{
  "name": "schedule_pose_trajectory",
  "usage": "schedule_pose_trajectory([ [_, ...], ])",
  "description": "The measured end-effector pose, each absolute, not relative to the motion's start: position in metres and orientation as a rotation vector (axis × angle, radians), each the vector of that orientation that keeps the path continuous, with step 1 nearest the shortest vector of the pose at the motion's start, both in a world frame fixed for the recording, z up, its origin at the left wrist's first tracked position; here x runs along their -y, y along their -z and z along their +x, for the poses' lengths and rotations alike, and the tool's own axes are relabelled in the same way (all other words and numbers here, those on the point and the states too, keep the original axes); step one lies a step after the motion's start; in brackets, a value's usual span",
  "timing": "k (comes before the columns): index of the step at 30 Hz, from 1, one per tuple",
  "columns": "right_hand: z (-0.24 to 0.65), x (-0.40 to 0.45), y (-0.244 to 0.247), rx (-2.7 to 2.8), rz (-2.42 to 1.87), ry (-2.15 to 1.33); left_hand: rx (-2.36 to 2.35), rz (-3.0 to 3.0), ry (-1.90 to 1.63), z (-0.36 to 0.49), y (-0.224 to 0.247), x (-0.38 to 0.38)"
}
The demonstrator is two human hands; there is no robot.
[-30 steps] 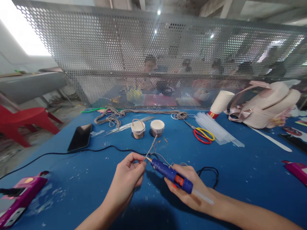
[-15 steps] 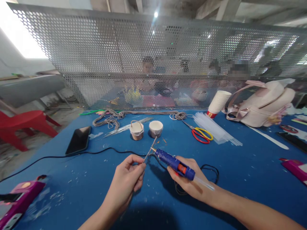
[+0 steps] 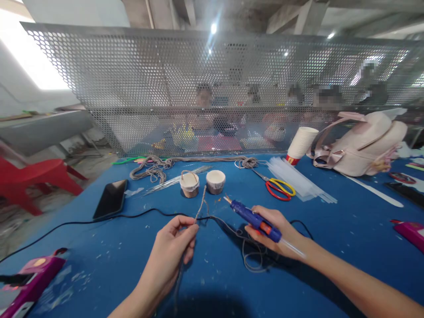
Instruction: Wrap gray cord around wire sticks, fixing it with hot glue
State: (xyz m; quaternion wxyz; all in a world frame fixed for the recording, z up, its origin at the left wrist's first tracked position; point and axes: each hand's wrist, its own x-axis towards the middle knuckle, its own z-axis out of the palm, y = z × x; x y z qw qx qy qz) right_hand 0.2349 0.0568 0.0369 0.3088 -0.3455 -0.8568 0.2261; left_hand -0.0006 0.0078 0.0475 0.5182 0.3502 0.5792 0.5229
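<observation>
While the left hand (image 3: pixel 175 240) pinches a forward-pointing cord (image 3: pixel 200 205), the right hand (image 3: pixel 286 232) grips a glue gun (image 3: pixel 248 214) apart from it, rightward.

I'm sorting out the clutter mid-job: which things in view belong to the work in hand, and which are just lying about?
Belongs:
glue gun, in the right hand
twine, in the left hand
probably handled cup, plain cup, scissors

Apparently lying about:
phone
backpack
red chair
</observation>
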Motion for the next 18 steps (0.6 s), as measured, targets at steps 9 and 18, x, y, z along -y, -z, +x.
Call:
schedule_pose_trajectory([
  [9,0.272,-0.129,-0.010,2.708,-1.354,-0.168,-1.433,0.900,-1.233,-0.001,-0.048,-0.010],
  [18,0.229,-0.098,-0.048,2.279,-1.181,-0.614,-1.463,0.921,-1.199,0.004,-0.045,-0.005],
])
